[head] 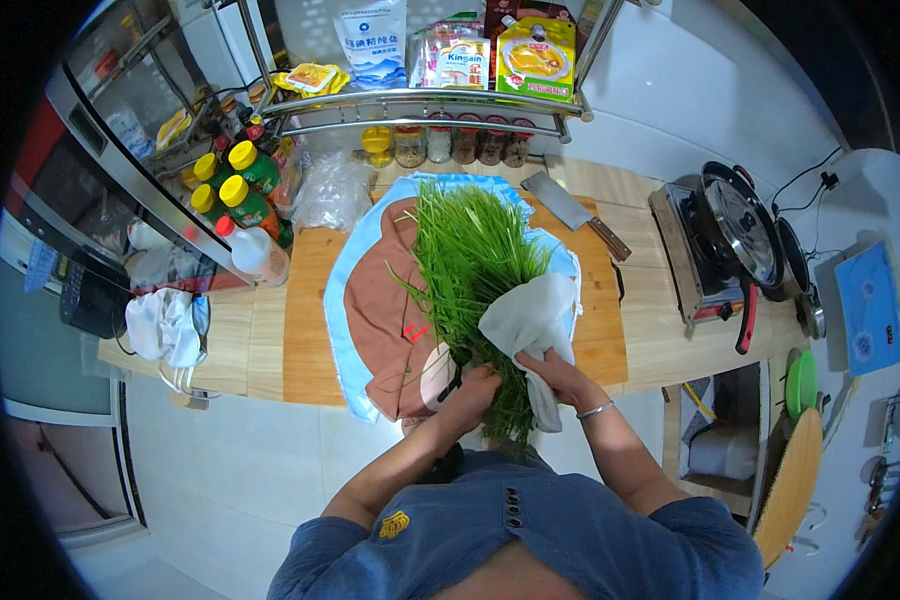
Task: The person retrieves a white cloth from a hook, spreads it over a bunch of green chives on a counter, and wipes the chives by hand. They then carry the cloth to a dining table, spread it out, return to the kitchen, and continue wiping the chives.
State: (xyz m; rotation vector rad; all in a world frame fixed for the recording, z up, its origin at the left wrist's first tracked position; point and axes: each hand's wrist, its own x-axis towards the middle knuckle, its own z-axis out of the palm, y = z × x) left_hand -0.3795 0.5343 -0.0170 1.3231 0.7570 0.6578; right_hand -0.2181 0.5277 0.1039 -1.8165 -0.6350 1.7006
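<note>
A large bunch of long, thin green stalks with feathery ends [476, 255] lies across a brown and light-blue cloth [379, 300] on a wooden board [311, 330]. My left hand [480, 394] closes around the bunch near its lower end, beside a black strap-like thing. In my right hand [559, 375] is a white cloth [532, 315], pressed against the right side of the stalks. The cloth covers part of the bunch. A cleaver [562, 202] with a wooden handle rests on the board's upper right, apart from both hands.
Bottles with yellow caps [247, 191] and a white bottle [251, 251] stand at the left, beside clear plastic bags [334, 187]. Spice jars [465, 142] line the back under a metal rack [420, 97]. At the right is a stove [682, 255] with a lidded pan [742, 225].
</note>
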